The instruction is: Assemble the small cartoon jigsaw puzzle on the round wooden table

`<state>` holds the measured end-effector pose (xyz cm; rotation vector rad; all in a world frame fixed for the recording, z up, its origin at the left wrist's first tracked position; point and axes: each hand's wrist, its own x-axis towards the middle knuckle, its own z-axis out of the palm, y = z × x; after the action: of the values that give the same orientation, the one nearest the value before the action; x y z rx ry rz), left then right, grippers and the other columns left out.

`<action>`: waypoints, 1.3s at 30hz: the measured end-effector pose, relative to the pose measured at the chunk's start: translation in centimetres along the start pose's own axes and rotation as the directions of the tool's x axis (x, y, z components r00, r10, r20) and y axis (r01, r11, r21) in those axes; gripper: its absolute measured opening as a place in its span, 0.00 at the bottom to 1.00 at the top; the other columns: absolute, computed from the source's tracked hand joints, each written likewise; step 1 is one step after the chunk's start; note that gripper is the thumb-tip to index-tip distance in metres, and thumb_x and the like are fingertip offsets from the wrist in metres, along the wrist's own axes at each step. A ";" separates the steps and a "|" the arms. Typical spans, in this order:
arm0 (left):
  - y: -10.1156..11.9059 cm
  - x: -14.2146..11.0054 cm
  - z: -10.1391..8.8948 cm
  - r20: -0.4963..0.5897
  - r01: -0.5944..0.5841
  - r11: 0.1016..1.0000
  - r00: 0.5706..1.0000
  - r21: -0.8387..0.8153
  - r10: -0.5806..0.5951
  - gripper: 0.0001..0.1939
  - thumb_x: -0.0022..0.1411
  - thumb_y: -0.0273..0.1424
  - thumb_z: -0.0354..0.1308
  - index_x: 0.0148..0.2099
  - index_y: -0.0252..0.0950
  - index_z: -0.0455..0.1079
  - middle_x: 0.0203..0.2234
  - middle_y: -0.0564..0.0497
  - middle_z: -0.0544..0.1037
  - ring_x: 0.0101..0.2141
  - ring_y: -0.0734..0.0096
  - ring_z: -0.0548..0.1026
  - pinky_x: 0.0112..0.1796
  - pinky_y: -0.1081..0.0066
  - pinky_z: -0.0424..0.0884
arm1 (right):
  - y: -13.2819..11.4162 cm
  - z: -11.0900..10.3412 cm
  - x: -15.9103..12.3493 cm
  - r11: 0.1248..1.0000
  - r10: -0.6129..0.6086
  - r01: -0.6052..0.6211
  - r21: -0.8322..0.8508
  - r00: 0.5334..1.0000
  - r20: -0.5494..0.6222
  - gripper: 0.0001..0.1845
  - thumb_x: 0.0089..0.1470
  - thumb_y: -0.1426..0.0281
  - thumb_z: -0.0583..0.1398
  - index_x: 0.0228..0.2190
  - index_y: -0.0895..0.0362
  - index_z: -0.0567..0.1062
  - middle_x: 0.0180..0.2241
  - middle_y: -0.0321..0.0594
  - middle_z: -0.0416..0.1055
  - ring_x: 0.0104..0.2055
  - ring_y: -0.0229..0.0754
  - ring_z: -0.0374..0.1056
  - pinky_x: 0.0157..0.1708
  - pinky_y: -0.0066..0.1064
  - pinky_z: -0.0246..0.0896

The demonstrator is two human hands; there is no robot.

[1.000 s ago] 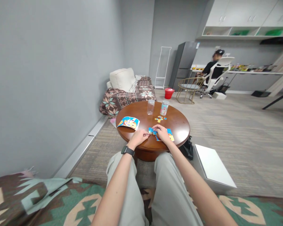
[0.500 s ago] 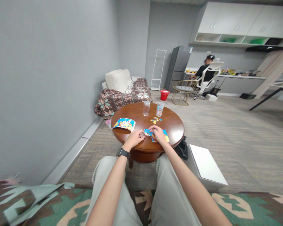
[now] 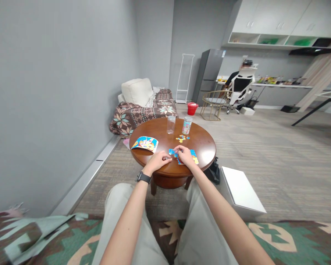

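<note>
Room: a grey-walled office lounge; a seated person (image 3: pixel 241 81) in a white mesh office chair (image 3: pixel 241 86) is facing a long white wall counter (image 3: pixel 281 85) at the far side; a grey refrigerator (image 3: pixel 208 75) is standing against the far wall, with a red plastic bucket (image 3: pixel 192 109) sitting on the floor just before it; a brown patterned blanket (image 3: pixel 143 110) is covering a sofa along the left wall; a white rectangular box (image 3: pixel 241 187) is lying on the floor right of the table.

Table: a round dark-brown wooden table (image 3: pixel 202 145) is standing just beyond the person's beige trousers (image 3: pixel 121 206); it is carrying a clear cylindrical plastic jar (image 3: pixel 170 124), a pink-and-blue printed cylindrical canister (image 3: pixel 187 125), and a blue-and-yellow cartoon picture card (image 3: pixel 145 144) lying flat near the left rim.

Puzzle: a small cluster of yellow and blue jigsaw pieces (image 3: pixel 182 138) is lying mid-table; a blue jigsaw section (image 3: pixel 193 156) is lying flat near the front rim.

Hands: the left hand (image 3: pixel 157 162), with a black wristwatch (image 3: pixel 143 177), is reaching the section's left edge, its grip drawing closed; I cannot tell whether a piece is held; the right hand (image 3: pixel 185 154) is pressing down on the section, its grip curled, any hold unclear.
</note>
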<state>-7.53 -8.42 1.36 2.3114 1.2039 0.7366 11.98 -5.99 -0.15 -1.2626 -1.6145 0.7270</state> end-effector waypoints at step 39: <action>-0.4 0.1 0.5 -0.113 -0.001 0.999 0.994 -0.041 -0.003 0.10 0.63 0.26 0.56 0.45 0.34 0.75 0.34 0.50 0.74 0.32 0.71 0.70 0.40 0.71 0.67 | -0.2 0.8 -1.1 0.885 -0.310 0.338 -0.321 0.941 0.137 0.05 0.51 0.75 0.61 0.31 0.56 0.76 0.32 0.39 0.72 0.36 0.41 0.69 0.42 0.35 0.65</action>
<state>-7.38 -8.22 0.74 2.2618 1.2263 0.8947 11.24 -7.03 -0.67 -1.1640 -2.0221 0.2988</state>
